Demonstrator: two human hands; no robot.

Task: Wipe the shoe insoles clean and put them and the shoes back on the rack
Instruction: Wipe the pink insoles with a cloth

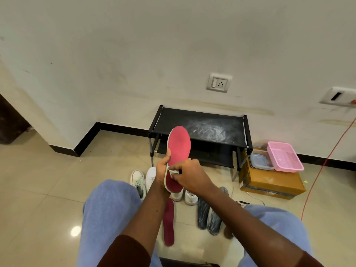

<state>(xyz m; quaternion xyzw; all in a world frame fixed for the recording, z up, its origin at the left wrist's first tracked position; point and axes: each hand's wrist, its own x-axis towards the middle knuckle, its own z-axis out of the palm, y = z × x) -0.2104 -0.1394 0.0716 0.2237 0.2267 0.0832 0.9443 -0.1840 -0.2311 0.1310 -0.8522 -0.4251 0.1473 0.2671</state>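
1. a flat pink-red insole with a pale green edge (179, 145) is held upright at the middle of the view, toe end up, in front of the rack.
2. its waist is gripped from nine o'clock by the left hand (162, 170), thumb curled over the edge; a small crumpled white wipe (173, 171) is pinched by the right hand (189, 175) and pressed on the insole's face from three o'clock.
3. the insole is judged light, thin and bendy, with a matt, unslippery face; it is best supported at the waist, behind the wiped spot, so that it is not folded by the pressure.
4. at six o'clock from the hands a darker red insole (169, 222) lies flat on the glossy beige tile floor (48, 189); at five o'clock two mottled grey-blue insoles (209, 216) lie side by side.
5. white low shoes (190, 197) stand just below the hands, partly hidden, with a pale green-white sneaker (138, 182) at eight o'clock.
6. the black two-shelf rack of thin tubes (202, 120) stands at twelve o'clock against the wall, its top shelf smeared with white dust.
7. at three o'clock a brown cardboard box (269, 184) carries a clear plastic tub (260, 160) and a pink perforated plastic basket (284, 157).
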